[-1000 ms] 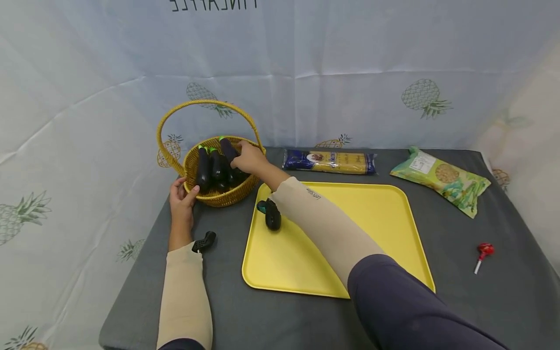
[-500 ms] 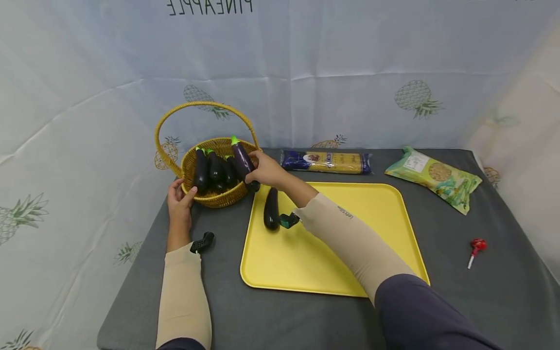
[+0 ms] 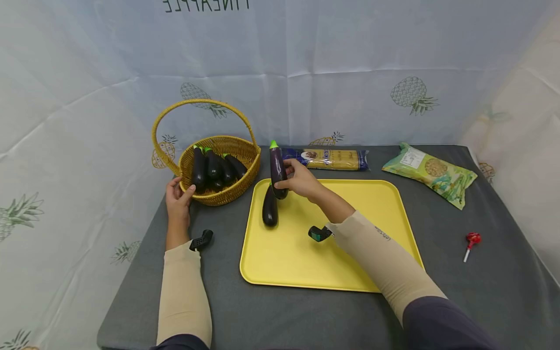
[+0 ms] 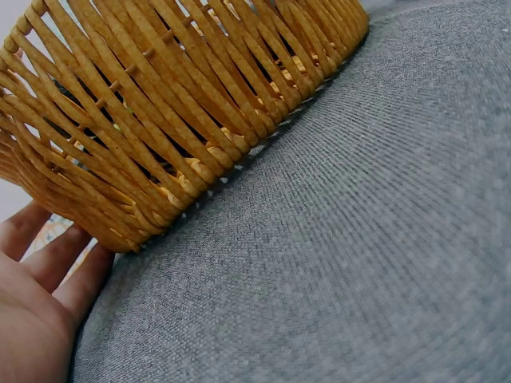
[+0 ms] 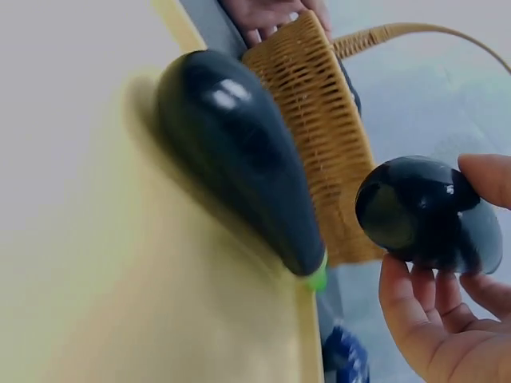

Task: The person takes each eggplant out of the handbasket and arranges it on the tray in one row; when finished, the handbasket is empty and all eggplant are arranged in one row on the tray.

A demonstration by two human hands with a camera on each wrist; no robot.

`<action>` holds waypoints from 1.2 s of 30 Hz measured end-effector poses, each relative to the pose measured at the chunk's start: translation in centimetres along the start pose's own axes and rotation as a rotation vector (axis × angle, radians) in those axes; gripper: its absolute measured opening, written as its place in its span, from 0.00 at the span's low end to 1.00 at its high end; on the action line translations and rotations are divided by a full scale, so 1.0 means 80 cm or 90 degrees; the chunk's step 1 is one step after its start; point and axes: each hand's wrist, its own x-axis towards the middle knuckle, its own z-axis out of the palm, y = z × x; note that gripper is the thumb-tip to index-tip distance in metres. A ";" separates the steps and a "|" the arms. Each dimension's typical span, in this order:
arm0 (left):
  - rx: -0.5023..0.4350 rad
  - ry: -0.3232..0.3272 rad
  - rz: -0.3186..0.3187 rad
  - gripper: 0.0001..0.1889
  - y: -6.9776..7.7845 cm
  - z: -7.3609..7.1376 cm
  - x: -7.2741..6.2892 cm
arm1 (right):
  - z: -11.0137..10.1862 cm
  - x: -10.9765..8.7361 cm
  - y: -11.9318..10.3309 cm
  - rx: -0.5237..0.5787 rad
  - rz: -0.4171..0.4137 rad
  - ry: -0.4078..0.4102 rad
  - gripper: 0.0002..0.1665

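My right hand (image 3: 303, 183) holds a dark purple eggplant (image 3: 277, 170) with a green cap, upright over the back left of the yellow tray (image 3: 332, 243). The right wrist view shows its round end (image 5: 415, 211) between thumb and fingers. Another eggplant (image 3: 270, 210) lies on the tray just below it. In the yellow wicker basket (image 3: 227, 196) rest several more eggplants (image 3: 200, 170). My left hand (image 3: 178, 206) grips the basket's near left side, thumb at the rim; in the left wrist view its fingers (image 4: 60, 263) lie along the woven wall.
Behind the tray lies a pack of spaghetti (image 3: 334, 159). A green snack bag (image 3: 430, 175) sits at the back right, with a red lollipop (image 3: 472, 239) nearer on the grey tablecloth (image 3: 280, 316). The basket's tall handle (image 3: 197, 101) arches above it.
My right hand has lifted an eggplant out of the basket and carried it right, over the tray. My left hand stays on the basket.
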 end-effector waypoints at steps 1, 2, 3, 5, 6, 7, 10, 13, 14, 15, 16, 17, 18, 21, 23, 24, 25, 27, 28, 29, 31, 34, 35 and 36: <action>-0.003 -0.003 -0.002 0.25 0.000 -0.001 0.000 | -0.003 -0.004 0.005 0.012 0.005 0.003 0.48; -0.005 -0.004 -0.003 0.25 -0.001 -0.002 0.000 | -0.006 -0.008 0.011 0.029 0.011 0.003 0.48; -0.007 -0.006 -0.002 0.25 -0.001 -0.002 0.001 | -0.008 -0.013 0.016 0.043 0.020 0.001 0.48; -0.005 -0.004 -0.001 0.25 0.000 -0.003 0.001 | -0.007 -0.020 0.029 0.059 0.034 0.001 0.47; -0.003 -0.002 0.000 0.25 0.001 -0.003 0.001 | -0.005 -0.023 0.034 0.062 0.041 -0.001 0.47; 0.000 0.001 0.000 0.25 0.001 -0.002 0.001 | -0.002 -0.026 0.040 0.063 0.050 -0.003 0.47; 0.001 0.002 0.003 0.25 0.003 -0.001 0.001 | 0.008 -0.032 0.056 0.059 0.069 -0.002 0.47; 0.002 0.001 0.006 0.24 0.001 -0.001 0.002 | 0.015 -0.036 0.064 0.043 0.086 0.001 0.47; 0.000 0.000 0.007 0.24 0.001 -0.001 0.002 | 0.016 -0.037 0.066 0.038 0.091 -0.002 0.47; -0.002 0.000 0.007 0.24 0.000 -0.001 0.002 | 0.018 -0.038 0.067 0.035 0.095 -0.006 0.47; -0.004 0.001 0.007 0.23 0.000 -0.001 0.002 | 0.019 -0.039 0.068 0.029 0.100 -0.010 0.46; -0.002 0.001 0.009 0.23 0.000 -0.001 0.002 | 0.020 -0.040 0.069 0.021 0.106 -0.014 0.46; -0.002 0.002 0.010 0.23 0.000 -0.001 0.002 | 0.021 -0.041 0.069 0.017 0.111 -0.019 0.46; 0.000 0.001 0.012 0.23 0.001 0.001 0.002 | 0.022 -0.043 0.068 0.001 0.119 -0.028 0.45; 0.004 -0.002 0.014 0.23 0.001 0.002 0.002 | 0.023 -0.044 0.068 -0.008 0.121 -0.029 0.45; 0.007 -0.004 0.014 0.23 0.002 0.003 0.002 | 0.024 -0.045 0.067 -0.013 0.120 -0.030 0.45; 0.009 -0.006 0.015 0.23 0.002 0.003 0.002 | 0.024 -0.045 0.066 -0.018 0.120 -0.031 0.45; 0.008 -0.010 0.017 0.23 0.001 0.003 0.003 | 0.025 -0.044 0.065 -0.028 0.119 -0.034 0.45; 0.009 -0.010 0.017 0.23 0.001 0.003 0.003 | 0.026 -0.044 0.065 -0.033 0.118 -0.036 0.45; 0.009 -0.010 0.016 0.23 0.001 0.003 0.003 | 0.027 -0.043 0.064 -0.037 0.117 -0.038 0.45; 0.008 -0.009 0.013 0.23 0.001 0.002 0.003 | 0.029 -0.042 0.063 -0.047 0.115 -0.041 0.45; 0.006 -0.006 0.011 0.23 0.000 0.002 0.002 | 0.033 -0.039 0.061 -0.066 0.110 -0.042 0.45; 0.005 -0.006 0.010 0.23 0.000 0.002 0.002 | 0.034 -0.038 0.061 -0.075 0.109 -0.042 0.45; 0.003 -0.005 0.010 0.23 0.000 0.002 0.001 | 0.035 -0.037 0.060 -0.082 0.107 -0.041 0.45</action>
